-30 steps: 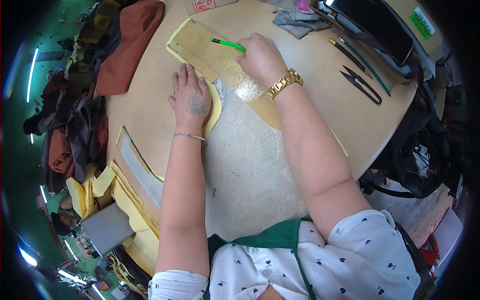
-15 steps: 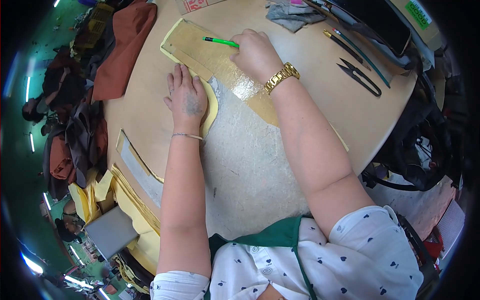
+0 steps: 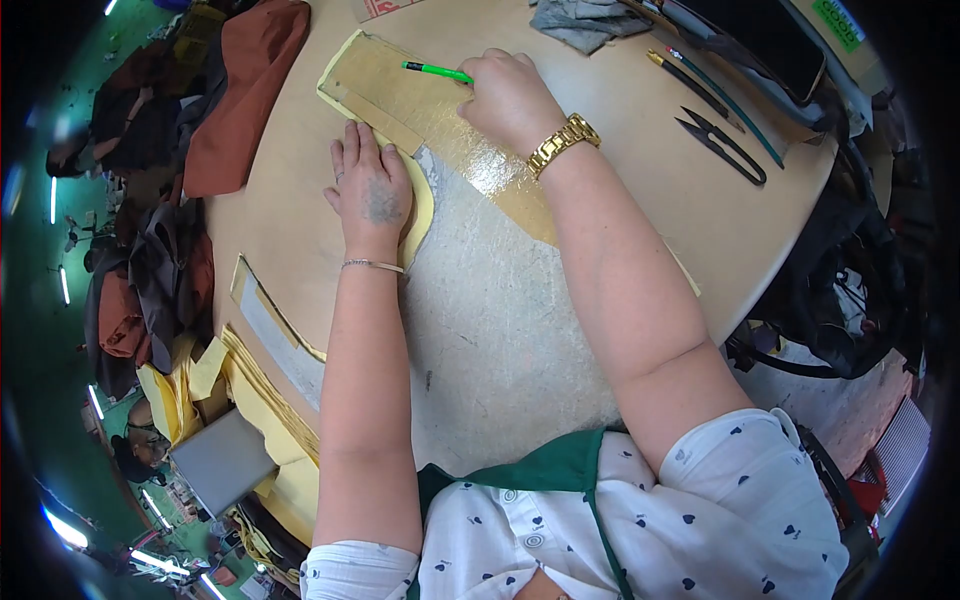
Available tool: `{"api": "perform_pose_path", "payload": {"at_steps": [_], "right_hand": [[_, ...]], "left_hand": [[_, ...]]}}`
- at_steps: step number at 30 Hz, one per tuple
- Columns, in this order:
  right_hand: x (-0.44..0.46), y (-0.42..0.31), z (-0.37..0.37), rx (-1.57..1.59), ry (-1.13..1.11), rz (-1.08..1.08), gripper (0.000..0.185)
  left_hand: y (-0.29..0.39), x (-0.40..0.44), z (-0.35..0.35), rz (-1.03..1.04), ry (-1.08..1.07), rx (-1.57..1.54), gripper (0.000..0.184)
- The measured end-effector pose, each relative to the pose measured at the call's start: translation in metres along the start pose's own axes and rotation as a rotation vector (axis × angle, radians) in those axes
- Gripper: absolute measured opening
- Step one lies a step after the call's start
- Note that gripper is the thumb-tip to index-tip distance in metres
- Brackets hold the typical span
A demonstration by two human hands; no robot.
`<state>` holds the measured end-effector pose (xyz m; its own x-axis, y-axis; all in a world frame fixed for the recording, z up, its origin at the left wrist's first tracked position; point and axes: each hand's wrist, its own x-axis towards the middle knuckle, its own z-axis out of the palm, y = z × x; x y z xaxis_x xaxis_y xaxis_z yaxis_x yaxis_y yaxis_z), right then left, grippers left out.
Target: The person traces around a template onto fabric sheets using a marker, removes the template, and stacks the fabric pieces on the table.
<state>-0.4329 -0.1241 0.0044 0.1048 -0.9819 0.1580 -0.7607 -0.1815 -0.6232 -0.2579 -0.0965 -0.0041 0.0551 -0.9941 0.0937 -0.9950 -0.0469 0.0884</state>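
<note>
Gold sheet [image 3: 468,135] could skid off the yellow cloth [image 3: 421,208] beneath if your left grip [image 3: 374,195] presses too lightly or your right grip [image 3: 512,105] drags it. Right: fingers curled tight round the green pencil [image 3: 436,70], above the sheet. Left: flat, fingers extended, grasping nothing, resting on the cloth beside the sheet's edge

The tan tabletop [image 3: 635,110] carries yellow cloth [image 3: 424,200] beneath a gold-and-grey board [image 3: 490,250], a narrower strip [image 3: 283,335] at left, black snips [image 3: 722,150] and a grey rag [image 3: 585,22].
</note>
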Motion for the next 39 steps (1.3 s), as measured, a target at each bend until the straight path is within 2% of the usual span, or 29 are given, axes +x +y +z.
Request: {"api": "perform_pose_path", "payload": {"at_steps": [3, 14, 17, 19, 21, 23, 27, 28, 31, 33, 35, 37, 38, 39], "right_hand": [[-0.002, -0.001, 0.003, 0.003, 0.11, -0.03, 0.012], [0.001, -0.003, 0.001, -0.017, 0.059, -0.004, 0.014], [0.0, -0.003, 0.0, -0.016, 0.037, -0.006, 0.015], [0.005, 0.0, -0.001, -0.024, 0.042, 0.002, 0.016], [0.006, 0.003, 0.005, -0.03, 0.031, 0.039, 0.018], [0.006, 0.006, 0.006, 0.026, 0.012, 0.011, 0.021], [0.01, 0.014, 0.011, 0.117, -0.001, -0.004, 0.03], [0.009, 0.012, 0.008, 0.113, -0.056, 0.028, 0.037], [0.01, 0.018, 0.008, 0.175, -0.015, -0.068, 0.034], [0.002, -0.001, 0.0, -0.006, 0.069, -0.155, 0.029], [0.0, -0.004, 0.007, 0.295, 0.114, -0.122, 0.021], [-0.016, -0.064, 0.008, 0.599, 0.024, 0.071, 0.017], [-0.025, -0.094, 0.015, 0.55, -0.117, -0.011, 0.016], [-0.037, -0.122, 0.022, 0.5, -0.244, -0.081, 0.016]], "left_hand": [[0.0, 0.0, -0.001, 0.009, 0.017, -0.032, 0.048], [-0.002, -0.002, -0.005, -0.01, 0.055, -0.197, 0.049], [-0.009, -0.005, -0.002, 0.095, 0.171, -0.244, 0.045], [0.004, -0.029, -0.021, 0.284, 0.278, -0.271, 0.039], [0.029, -0.068, -0.043, 0.508, 0.216, -0.433, 0.034], [0.047, -0.102, -0.042, 0.599, -0.072, -0.671, 0.032], [0.058, -0.119, -0.033, 0.54, -0.09, -0.494, 0.043], [0.059, -0.119, -0.033, 0.522, -0.092, -0.457, 0.046], [0.055, -0.119, -0.028, 0.485, -0.065, -0.45, 0.052], [0.049, -0.121, -0.026, 0.471, -0.087, -0.501, 0.054], [0.042, -0.122, -0.028, 0.443, -0.104, -0.513, 0.054], [0.042, -0.123, -0.023, 0.421, -0.122, -0.532, 0.052], [0.043, -0.124, -0.018, 0.421, -0.145, -0.543, 0.051], [0.046, -0.121, -0.006, 0.321, 0.157, -0.193, 0.05]]}}
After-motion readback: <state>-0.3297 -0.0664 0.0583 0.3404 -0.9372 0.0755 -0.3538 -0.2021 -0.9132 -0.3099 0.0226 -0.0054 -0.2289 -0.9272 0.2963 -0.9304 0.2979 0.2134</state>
